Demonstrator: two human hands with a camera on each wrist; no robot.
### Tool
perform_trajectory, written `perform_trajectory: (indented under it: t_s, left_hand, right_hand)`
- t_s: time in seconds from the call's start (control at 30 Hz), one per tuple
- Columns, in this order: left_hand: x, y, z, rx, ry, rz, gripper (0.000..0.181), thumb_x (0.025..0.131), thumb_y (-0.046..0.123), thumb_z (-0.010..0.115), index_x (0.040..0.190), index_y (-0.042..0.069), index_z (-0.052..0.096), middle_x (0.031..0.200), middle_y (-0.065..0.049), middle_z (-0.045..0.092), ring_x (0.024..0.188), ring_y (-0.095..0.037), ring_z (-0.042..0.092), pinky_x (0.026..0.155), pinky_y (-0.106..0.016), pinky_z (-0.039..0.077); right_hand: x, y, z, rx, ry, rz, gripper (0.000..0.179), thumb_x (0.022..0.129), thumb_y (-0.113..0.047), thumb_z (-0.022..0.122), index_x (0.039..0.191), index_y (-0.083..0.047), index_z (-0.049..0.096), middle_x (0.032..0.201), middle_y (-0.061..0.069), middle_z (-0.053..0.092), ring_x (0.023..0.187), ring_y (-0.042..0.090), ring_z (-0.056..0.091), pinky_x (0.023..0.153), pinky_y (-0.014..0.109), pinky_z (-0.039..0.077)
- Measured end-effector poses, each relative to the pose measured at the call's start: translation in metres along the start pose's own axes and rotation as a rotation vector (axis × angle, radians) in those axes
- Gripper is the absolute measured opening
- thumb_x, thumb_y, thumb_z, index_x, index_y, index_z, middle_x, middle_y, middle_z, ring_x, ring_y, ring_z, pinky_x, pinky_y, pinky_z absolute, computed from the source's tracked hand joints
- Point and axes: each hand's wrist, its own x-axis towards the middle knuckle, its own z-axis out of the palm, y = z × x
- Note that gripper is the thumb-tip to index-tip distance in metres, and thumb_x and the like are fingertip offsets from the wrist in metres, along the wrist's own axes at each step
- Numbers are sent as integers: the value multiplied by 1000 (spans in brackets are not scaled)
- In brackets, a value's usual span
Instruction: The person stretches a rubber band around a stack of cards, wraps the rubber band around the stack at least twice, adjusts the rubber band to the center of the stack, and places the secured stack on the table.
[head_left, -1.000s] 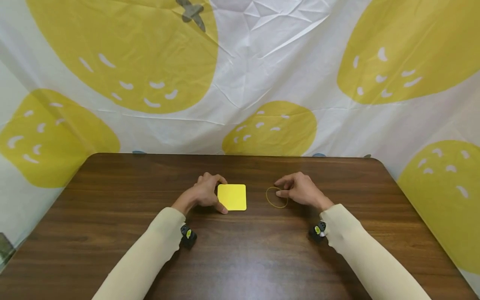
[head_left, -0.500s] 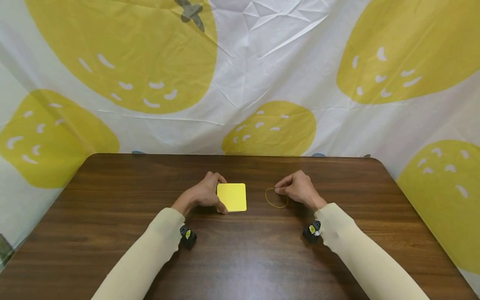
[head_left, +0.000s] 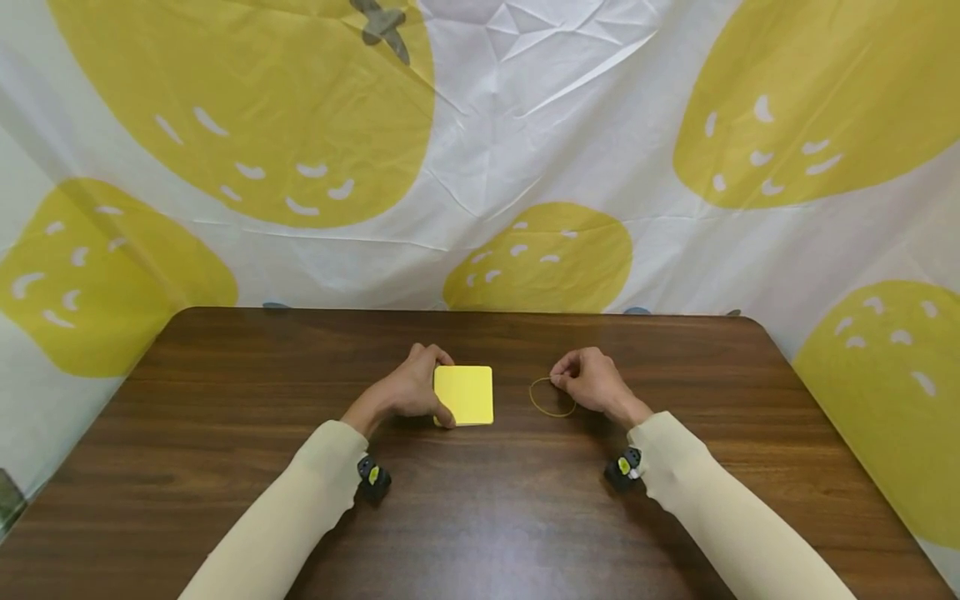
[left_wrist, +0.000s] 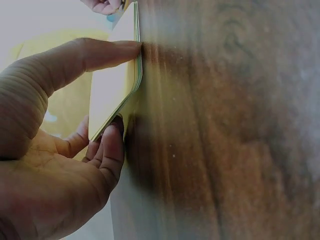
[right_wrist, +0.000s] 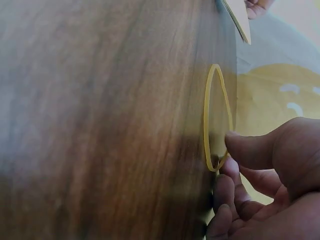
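My left hand (head_left: pixel 409 388) grips a thin stack of square yellow cards (head_left: pixel 467 395) by its left side, thumb at the near edge and fingers at the far side. From the left wrist, several layers show along the edge of the card stack (left_wrist: pixel 111 84), and it is tilted off the table on the fingertips. To the right, my right hand (head_left: pixel 596 383) pinches a yellow rubber band (head_left: pixel 531 393) between thumb and fingers. In the right wrist view the rubber band (right_wrist: pixel 206 117) forms a long loop, its near end at the thumb tip. A gap separates band and cards.
Both hands are over a dark brown wooden table (head_left: pixel 480 500). Behind its far edge hangs a white cloth (head_left: pixel 360 271) printed with large yellow fruit shapes. Each wrist carries a small black camera.
My right thumb and fingers have closed onto the rubber band, and the band has shifted very slightly left. The near edge of the card stack has risen a little in my left hand.
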Motion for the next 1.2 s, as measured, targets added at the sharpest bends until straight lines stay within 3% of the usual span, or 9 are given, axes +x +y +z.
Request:
perform_trajectory:
  t_s: [0.17, 0.33, 0.53, 0.83, 1.0, 1.2]
  left_hand:
    - [0, -1, -1, -2, 25, -11, 84, 57, -3, 95, 127, 0, 49, 117, -17, 47, 101, -30, 52, 96, -42, 44]
    - [-2, 0, -1, -29, 42, 22, 84, 58, -6, 93, 128, 1, 47, 110, -15, 57, 95, -28, 56, 89, -40, 48]
    - [-4, 1, -1, -65, 89, 67, 70, 64, -11, 85, 124, -1, 49, 109, -15, 57, 94, -27, 57, 83, -38, 50]
    - [-5, 2, -1, -208, 135, 117, 53, 72, -18, 74, 118, -4, 53, 103, -16, 59, 87, -25, 59, 73, -32, 54]
    - [-6, -1, 0, -257, 134, 141, 40, 78, -15, 72, 114, -6, 58, 100, -17, 62, 84, -23, 60, 70, -30, 55]
    - [-10, -1, -1, -255, 143, 172, 27, 82, -9, 74, 106, -4, 62, 97, -15, 62, 79, -21, 57, 66, -28, 50]
  right_hand:
    - [-3, 2, -2, 50, 10, -4, 6, 96, -5, 67, 95, 0, 70, 86, 8, 66, 80, 21, 58, 72, 32, 45]
    - [-5, 4, -3, 92, -6, -12, 8, 96, -5, 67, 100, 2, 70, 87, 9, 68, 80, 19, 61, 69, 31, 48]
    - [-6, 4, -4, 139, -57, -12, 17, 93, -6, 72, 106, 5, 72, 83, 7, 69, 73, 14, 61, 64, 27, 50]
    - [-11, 1, -7, 81, -59, -23, 5, 89, -6, 76, 87, -2, 73, 73, 2, 64, 65, 14, 56, 58, 26, 45]
    - [-15, -1, -9, 54, -32, -57, 9, 92, -11, 73, 87, -4, 72, 77, 2, 65, 70, 15, 57, 62, 27, 46]
    - [-20, -6, -15, 94, -46, -37, 22, 99, -25, 68, 90, -6, 72, 83, 4, 65, 74, 17, 54, 65, 31, 44]
